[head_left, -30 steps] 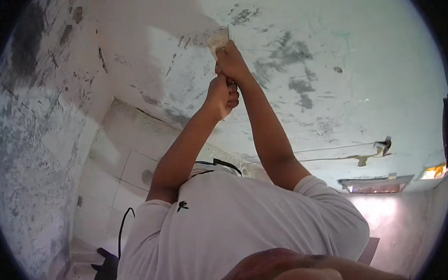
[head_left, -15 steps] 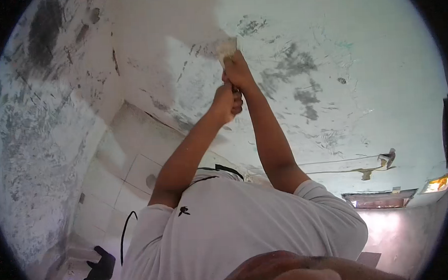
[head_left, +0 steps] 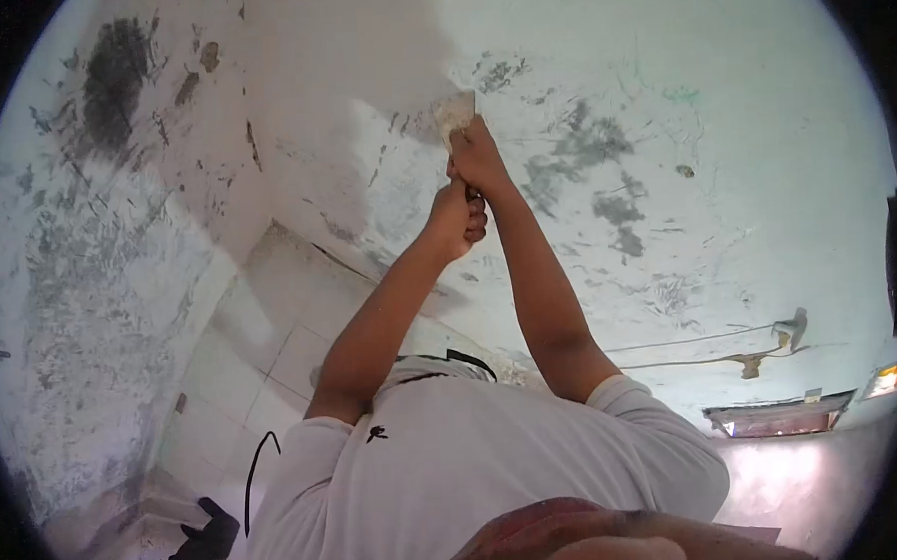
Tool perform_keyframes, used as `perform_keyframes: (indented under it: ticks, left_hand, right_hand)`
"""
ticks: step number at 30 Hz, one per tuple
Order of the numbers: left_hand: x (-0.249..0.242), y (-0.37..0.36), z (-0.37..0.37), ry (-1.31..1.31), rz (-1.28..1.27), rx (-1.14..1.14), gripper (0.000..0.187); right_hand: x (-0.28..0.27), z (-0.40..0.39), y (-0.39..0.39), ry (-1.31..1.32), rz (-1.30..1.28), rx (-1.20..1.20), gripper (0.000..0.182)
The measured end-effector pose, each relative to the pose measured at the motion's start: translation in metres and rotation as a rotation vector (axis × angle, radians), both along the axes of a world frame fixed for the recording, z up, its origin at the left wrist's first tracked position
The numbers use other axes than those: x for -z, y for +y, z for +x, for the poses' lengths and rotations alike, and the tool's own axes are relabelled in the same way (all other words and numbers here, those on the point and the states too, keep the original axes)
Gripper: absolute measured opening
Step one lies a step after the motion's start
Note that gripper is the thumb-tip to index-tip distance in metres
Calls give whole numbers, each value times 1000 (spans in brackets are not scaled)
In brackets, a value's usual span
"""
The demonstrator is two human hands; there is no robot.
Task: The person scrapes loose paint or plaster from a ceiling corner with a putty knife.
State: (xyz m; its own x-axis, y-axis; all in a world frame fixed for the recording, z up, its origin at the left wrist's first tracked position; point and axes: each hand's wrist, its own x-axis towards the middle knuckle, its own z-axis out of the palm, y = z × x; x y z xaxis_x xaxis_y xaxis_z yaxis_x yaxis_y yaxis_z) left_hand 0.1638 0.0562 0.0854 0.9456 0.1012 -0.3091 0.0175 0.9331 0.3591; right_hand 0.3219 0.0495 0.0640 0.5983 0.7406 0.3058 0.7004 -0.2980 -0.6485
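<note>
A putty knife with a broad, pale, smeared blade [head_left: 456, 109] lies against the patchy white wall [head_left: 578, 44]. My right hand [head_left: 478, 157] is closed round it just behind the blade. Below that, my left hand [head_left: 457, 220] is closed round the lower handle, close under my right hand. Most of the handle is hidden by my fingers. Dark grey scuffed patches [head_left: 592, 139] mark the wall to the right of the blade, and a shadow falls on its left.
A second wall [head_left: 108, 285], scraped and stained, meets this one at a corner on the left. Pale floor tiles [head_left: 227, 375] show below. A dark object [head_left: 202, 546] stands at bottom left. Cables [head_left: 697, 344] run along the wall at right, near a framed opening [head_left: 780, 419].
The view has shifted slightly, so the walls appear a little lower and the left wall further right. Both hands and the putty knife sit slightly lower in the picture, the grip unchanged.
</note>
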Motion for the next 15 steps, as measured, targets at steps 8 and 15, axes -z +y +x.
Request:
perform_keyframes:
  ticks: [8,15]
  left_hand:
    - [-6,3,1,10,-21,-17,42]
    - [18,5,-1,-168,169,-98,43]
  right_hand:
    - [-35,-24,6,185,40,21,30]
    - [-62,-54,-10,499,122,-58,30]
